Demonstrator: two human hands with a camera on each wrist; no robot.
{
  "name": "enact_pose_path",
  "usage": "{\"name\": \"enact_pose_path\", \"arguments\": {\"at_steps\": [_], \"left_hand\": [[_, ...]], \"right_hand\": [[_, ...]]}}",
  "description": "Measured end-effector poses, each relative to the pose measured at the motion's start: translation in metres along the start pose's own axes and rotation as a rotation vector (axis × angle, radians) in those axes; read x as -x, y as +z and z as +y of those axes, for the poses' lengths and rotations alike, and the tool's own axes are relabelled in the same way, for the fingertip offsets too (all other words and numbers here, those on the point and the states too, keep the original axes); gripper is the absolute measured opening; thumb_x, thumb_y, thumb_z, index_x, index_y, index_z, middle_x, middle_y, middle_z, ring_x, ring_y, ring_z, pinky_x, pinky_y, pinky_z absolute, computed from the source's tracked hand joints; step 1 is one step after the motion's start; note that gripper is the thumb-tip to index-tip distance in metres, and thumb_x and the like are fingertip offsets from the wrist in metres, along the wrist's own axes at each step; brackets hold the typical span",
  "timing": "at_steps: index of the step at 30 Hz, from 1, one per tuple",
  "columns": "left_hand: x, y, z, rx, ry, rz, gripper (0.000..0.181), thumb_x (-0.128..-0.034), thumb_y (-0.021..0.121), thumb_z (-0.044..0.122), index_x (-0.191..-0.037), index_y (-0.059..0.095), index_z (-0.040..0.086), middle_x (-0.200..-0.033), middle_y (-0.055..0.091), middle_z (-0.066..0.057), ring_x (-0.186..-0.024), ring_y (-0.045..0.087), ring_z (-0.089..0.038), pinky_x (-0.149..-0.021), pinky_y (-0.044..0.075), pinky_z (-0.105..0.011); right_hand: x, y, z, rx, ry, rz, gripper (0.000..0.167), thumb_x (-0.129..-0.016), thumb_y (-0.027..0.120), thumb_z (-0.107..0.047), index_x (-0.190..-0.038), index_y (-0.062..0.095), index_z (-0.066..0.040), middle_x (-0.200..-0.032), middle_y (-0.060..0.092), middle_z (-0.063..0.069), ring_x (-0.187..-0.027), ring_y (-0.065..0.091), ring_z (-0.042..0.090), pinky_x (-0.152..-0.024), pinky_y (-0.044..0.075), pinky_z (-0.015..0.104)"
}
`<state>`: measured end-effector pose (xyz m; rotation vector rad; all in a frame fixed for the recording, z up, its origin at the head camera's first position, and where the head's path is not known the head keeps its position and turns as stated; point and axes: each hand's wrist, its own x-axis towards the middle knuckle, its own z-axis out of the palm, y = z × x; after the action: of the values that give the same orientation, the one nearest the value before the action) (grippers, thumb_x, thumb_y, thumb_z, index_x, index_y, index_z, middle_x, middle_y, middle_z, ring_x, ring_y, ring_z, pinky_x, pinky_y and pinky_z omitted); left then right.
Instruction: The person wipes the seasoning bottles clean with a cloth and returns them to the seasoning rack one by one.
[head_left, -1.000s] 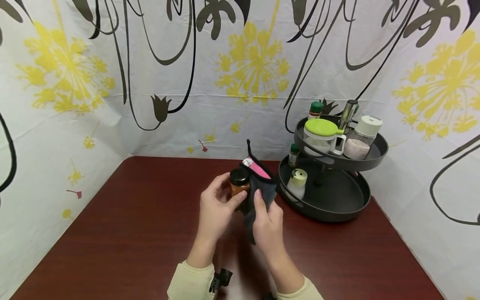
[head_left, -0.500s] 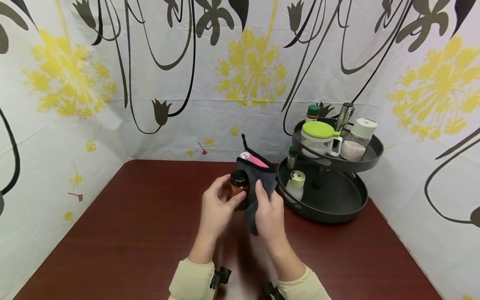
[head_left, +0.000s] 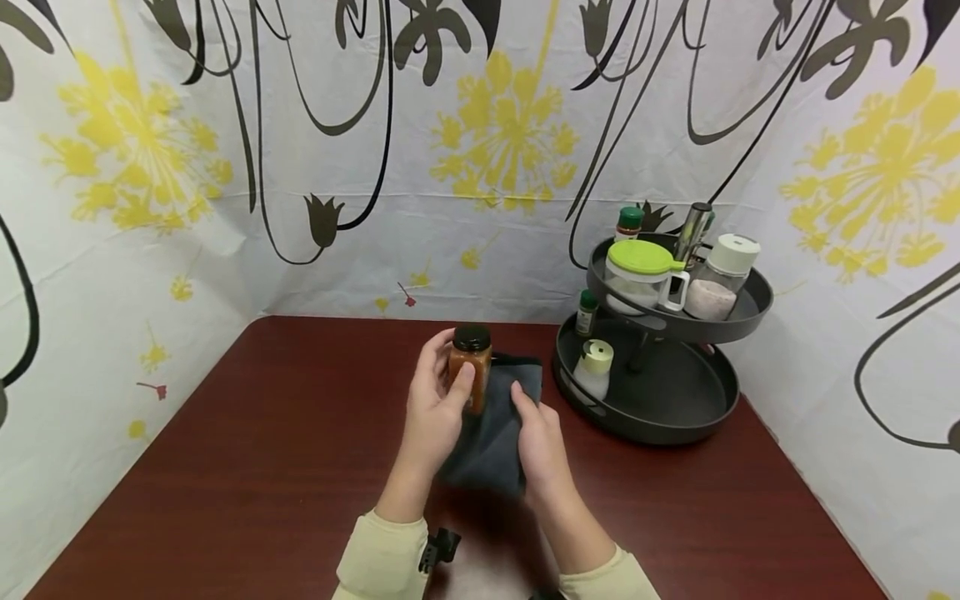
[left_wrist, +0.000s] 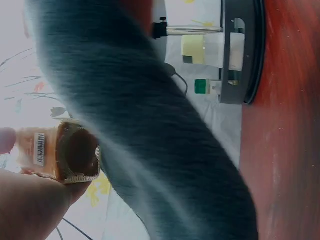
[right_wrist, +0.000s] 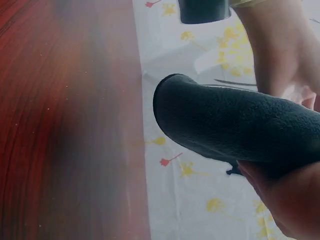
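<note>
In the head view my left hand (head_left: 429,417) grips a small jar (head_left: 481,379) with a black lid and orange-brown contents, held upright above the table. A barcode and the base of that jar (left_wrist: 61,152) show in the left wrist view. My right hand (head_left: 543,450) pinches a dark grey cloth (head_left: 487,450) with black edging, thumb in front. The cloth hangs behind and beside the jar; whether they touch I cannot tell. In the right wrist view the cloth (right_wrist: 225,120) bulges out in a fold and hides most of the fingers.
A dark two-tier round rack (head_left: 660,429) stands at the table's back right. Its upper tier bears a green-lidded pot (head_left: 641,271), a white-capped jar (head_left: 720,279) and other bottles. Below are a cream-capped bottle (head_left: 595,371) and a small green-capped bottle (head_left: 587,312). Patterned fabric backs the brown table (head_left: 262,467).
The jar has risen slightly and come in front of the cloth, showing more of its body. The cloth has turned and dropped, so its pink part and loop are out of sight.
</note>
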<state>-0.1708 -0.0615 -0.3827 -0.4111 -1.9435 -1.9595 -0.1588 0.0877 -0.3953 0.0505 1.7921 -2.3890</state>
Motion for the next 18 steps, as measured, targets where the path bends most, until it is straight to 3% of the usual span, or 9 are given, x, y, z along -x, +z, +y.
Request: {"name": "enact_pose_path", "arguments": {"at_steps": [4, 8, 12, 15, 18], "left_hand": [[0.0, 0.003, -0.006, -0.093, 0.028, 0.011, 0.063, -0.104, 0.07, 0.021, -0.159, 0.042, 0.014, -0.145, 0.059, -0.01, -0.119, 0.064, -0.022, -0.098, 0.055, -0.032], [0.001, 0.002, -0.008, -0.16, 0.092, 0.054, 0.065, -0.0959, 0.081, 0.016, -0.155, 0.053, 0.015, -0.137, 0.061, -0.009, -0.105, 0.063, -0.02, -0.085, 0.054, -0.024], [0.004, 0.003, -0.007, -0.172, 0.131, 0.044, 0.058, -0.0959, 0.08, 0.013, -0.15, 0.06, 0.017, -0.133, 0.069, -0.01, -0.107, 0.067, -0.022, -0.086, 0.057, -0.024], [0.005, 0.004, -0.006, -0.166, 0.12, 0.019, 0.053, -0.0979, 0.078, 0.013, -0.148, 0.061, 0.015, -0.134, 0.071, -0.01, -0.113, 0.069, -0.024, -0.09, 0.058, -0.027], [0.006, 0.006, -0.007, -0.123, 0.086, -0.012, 0.052, -0.0985, 0.076, 0.008, -0.148, 0.06, 0.01, -0.139, 0.067, -0.012, -0.121, 0.068, -0.026, -0.098, 0.058, -0.03]], "right_hand": [[0.004, 0.0, -0.005, 0.073, -0.006, 0.041, 0.057, -0.113, 0.045, -0.05, -0.139, 0.063, -0.003, -0.113, 0.077, 0.002, -0.099, 0.074, 0.01, -0.088, 0.06, 0.027], [0.008, 0.001, -0.009, 0.145, -0.011, 0.052, 0.056, -0.113, 0.046, -0.05, -0.138, 0.065, -0.004, -0.116, 0.076, 0.007, -0.098, 0.073, 0.011, -0.087, 0.059, 0.027], [0.014, 0.003, -0.019, 0.165, -0.079, 0.057, 0.053, -0.113, 0.046, -0.047, -0.139, 0.066, -0.005, -0.123, 0.076, 0.011, -0.102, 0.074, 0.013, -0.089, 0.06, 0.028], [0.019, 0.006, -0.028, 0.137, -0.186, 0.084, 0.052, -0.114, 0.045, -0.047, -0.144, 0.062, -0.009, -0.135, 0.072, 0.012, -0.113, 0.072, 0.014, -0.094, 0.06, 0.026], [0.025, 0.008, -0.034, 0.125, -0.294, 0.14, 0.05, -0.114, 0.044, -0.047, -0.144, 0.06, -0.01, -0.136, 0.067, 0.011, -0.115, 0.068, 0.016, -0.094, 0.058, 0.025]]}}
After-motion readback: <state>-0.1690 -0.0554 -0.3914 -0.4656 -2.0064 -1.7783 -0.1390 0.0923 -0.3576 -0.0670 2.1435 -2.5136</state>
